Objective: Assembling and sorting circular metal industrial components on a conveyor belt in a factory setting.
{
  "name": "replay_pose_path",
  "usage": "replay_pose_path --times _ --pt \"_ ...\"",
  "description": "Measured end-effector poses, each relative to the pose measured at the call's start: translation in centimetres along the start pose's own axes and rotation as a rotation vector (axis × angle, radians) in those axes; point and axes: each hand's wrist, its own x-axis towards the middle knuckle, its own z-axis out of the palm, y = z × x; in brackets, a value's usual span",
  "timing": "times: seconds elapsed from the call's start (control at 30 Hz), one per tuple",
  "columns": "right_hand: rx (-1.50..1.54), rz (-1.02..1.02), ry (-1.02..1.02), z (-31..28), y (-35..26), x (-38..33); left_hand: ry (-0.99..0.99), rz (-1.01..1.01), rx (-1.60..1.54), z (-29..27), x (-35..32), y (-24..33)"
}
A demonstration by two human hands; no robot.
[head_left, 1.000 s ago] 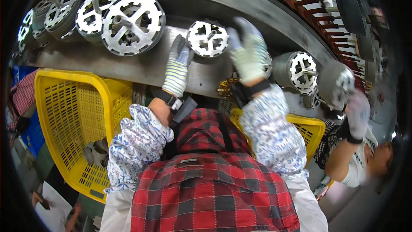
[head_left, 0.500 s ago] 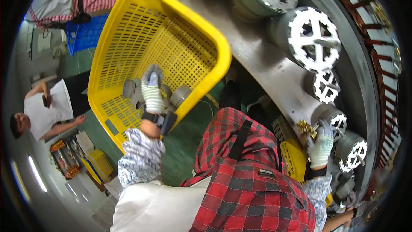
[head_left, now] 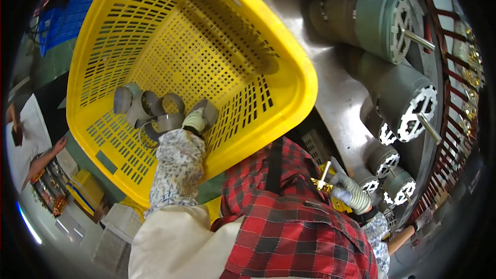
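Note:
My left hand point(head_left: 194, 120), in a striped glove, reaches down into the yellow plastic basket point(head_left: 305, 90) against a grey ring point(head_left: 208, 111). Its fingers are hidden there, so I cannot tell whether they grip the ring. Several more grey rings, like short pieces of tube, lie beside it, among them an upright ring point(head_left: 170, 122) and another point(head_left: 123, 99) at the left. Low on the right, my gloved right hand point(head_left: 351, 191) is closed on a shiny gold-coloured metal piece point(head_left: 323, 182) with a thin rod sticking up.
Large grey-green cylinders point(head_left: 385, 26) with white slotted end wheels and shafts lie along the metal table point(head_left: 330, 108) on the right. Red bars point(head_left: 447, 36) run behind them. A bystander in a white shirt point(head_left: 33, 132) stands at the left. A blue crate point(head_left: 64, 18) is at upper left.
My view has shifted, and the basket appears larger and nearer. My left hand has gone lower, onto the grey ring. My right hand has moved from the table's edge toward my lap with the gold-coloured piece.

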Motion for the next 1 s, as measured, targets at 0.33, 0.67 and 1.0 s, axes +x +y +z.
replay_pose_path --times 0.33,0.67,1.0 --pt "0.394 -0.024 -0.059 -1.1 2.9 0.3 0.742 0.608 -1.718 -11.7 -20.1 7.8" --pt "0.35 -0.183 -0.057 -3.8 13.7 -4.5 -0.274 0.412 -1.26 5.4 -17.7 36.4" --pt "0.271 -0.521 1.043 -6.1 17.3 -6.7 0.08 0.806 -1.098 14.2 -17.0 44.2"
